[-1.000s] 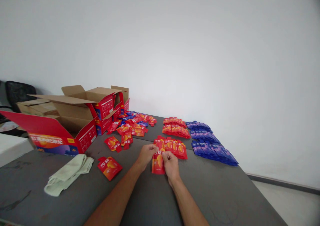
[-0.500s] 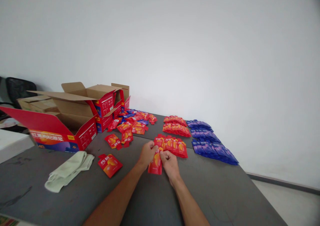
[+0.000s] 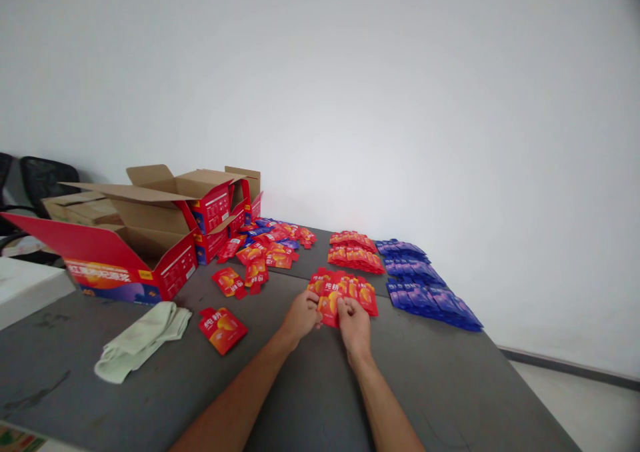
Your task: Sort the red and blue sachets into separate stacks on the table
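A red pouch (image 3: 329, 300) with an orange fruit print lies over the near row of red pouches (image 3: 367, 297). My right hand (image 3: 356, 324) pinches its lower right part, thumb on top. At its left edge, my left hand (image 3: 303, 317) has its fingers curled round the pouch's side. Part of the row beneath is hidden by this pouch. On the left, a single red pouch (image 3: 223, 329) rests apart on the dark table (image 3: 310, 399).
Two more red rows (image 3: 356, 259) lie behind, with blue pouch rows (image 3: 430, 299) to their right. A loose pile of red and blue pouches (image 3: 273, 242) sits back left, beside open cardboard boxes (image 3: 175, 269). A pale green cloth (image 3: 143, 342) lies at the left.
The held pouch has moved forward and a little right, from in front of the near red row onto it. Both hands moved with it, the left sliding to its side edge.
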Demonstrator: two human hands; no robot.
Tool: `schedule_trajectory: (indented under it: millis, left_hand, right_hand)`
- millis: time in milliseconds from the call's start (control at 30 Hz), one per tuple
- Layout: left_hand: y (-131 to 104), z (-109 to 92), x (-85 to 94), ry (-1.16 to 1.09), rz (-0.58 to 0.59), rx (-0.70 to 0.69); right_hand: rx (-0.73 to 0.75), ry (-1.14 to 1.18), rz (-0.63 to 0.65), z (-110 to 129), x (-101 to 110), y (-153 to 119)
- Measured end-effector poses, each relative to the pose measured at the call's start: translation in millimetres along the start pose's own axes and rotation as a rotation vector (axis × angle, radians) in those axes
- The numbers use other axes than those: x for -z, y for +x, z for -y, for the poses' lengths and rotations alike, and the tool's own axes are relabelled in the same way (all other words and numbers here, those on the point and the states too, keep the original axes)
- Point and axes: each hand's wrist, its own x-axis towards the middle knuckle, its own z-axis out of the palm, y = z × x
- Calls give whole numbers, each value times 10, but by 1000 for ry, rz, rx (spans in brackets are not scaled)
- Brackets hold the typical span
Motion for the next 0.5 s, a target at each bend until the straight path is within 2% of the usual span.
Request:
schedule_trajectory:
  millis: [133, 267, 400, 500]
  left_hand:
    - [206, 73, 20, 19, -143, -127]
    - [450, 106, 26, 154, -182, -164]
    - [622, 107, -13, 326, -170, -169]
    - [691, 82, -38, 489, -139, -200]
  right_hand:
    - [161, -277, -94, -71, 20, 35]
    - [357, -583, -73, -177, 8, 81]
    - [300, -835, -28, -252, -1, 104]
    - [221, -932, 5, -283, 1, 100]
